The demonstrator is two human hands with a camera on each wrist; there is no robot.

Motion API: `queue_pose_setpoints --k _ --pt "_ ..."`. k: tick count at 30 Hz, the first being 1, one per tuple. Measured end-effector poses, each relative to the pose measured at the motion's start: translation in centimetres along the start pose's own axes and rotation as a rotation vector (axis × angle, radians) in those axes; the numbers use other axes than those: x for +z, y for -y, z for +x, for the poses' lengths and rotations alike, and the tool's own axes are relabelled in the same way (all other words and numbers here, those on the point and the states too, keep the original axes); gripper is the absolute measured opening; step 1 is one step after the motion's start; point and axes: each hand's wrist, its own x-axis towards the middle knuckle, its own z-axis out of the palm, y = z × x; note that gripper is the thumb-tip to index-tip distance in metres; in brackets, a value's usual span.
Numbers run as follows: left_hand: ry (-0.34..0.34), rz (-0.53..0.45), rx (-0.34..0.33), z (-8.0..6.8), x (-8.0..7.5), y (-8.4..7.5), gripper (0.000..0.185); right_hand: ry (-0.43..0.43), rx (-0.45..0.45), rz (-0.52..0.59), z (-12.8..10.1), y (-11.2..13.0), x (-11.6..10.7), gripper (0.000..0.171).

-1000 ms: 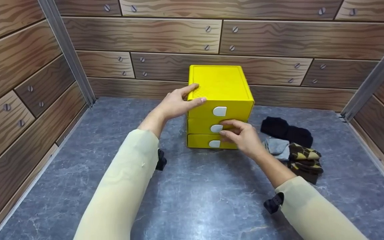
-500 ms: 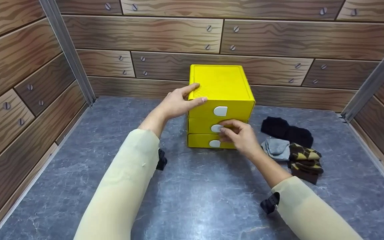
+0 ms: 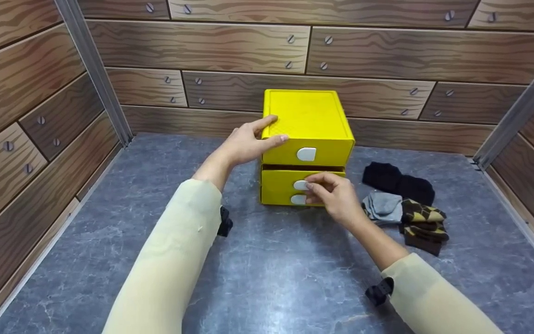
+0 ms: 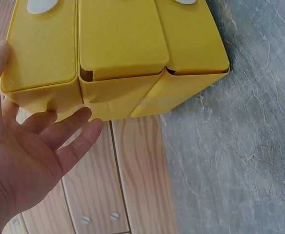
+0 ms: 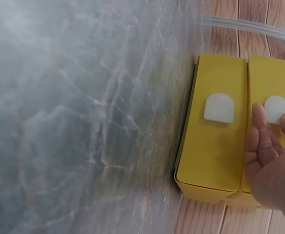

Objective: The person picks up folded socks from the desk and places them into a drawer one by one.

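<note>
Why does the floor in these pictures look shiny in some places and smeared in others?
Head view: pale glare whitens the marbled surface toward the bottom, darker shading in front of the yellow drawer unit; left wrist view: the surface's veins look fairly crisp; right wrist view: it turns hazy and blurred, the middle white handle clearer.

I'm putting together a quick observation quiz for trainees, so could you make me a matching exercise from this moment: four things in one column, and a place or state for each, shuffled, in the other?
Column 1
1. left hand
2. grey cloth
3. right hand
4. middle drawer

Column 2
A. pinches a white handle
B. stands partly out, with a dark gap above it
C. lies beside the patterned cloth
D. rests on the top edge of the yellow drawer unit

Right pairs: 1-D, 2-C, 3-A, 4-B
</note>
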Motion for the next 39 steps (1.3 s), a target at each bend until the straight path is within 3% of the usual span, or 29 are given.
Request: queue_pose_setpoints --k 16,39 --pt "0.005 0.002 -0.014 -0.1 0.0 -0.2 0.087 -0.023 -0.039 -0.041 -4.1 0.8 0.5 0.009" --pt "-0.009 -0.024 -0.023 -0.3 0.2 -0.1 0.086 -0.014 -0.096 -0.037 -8.2 1.2 0.8 0.009"
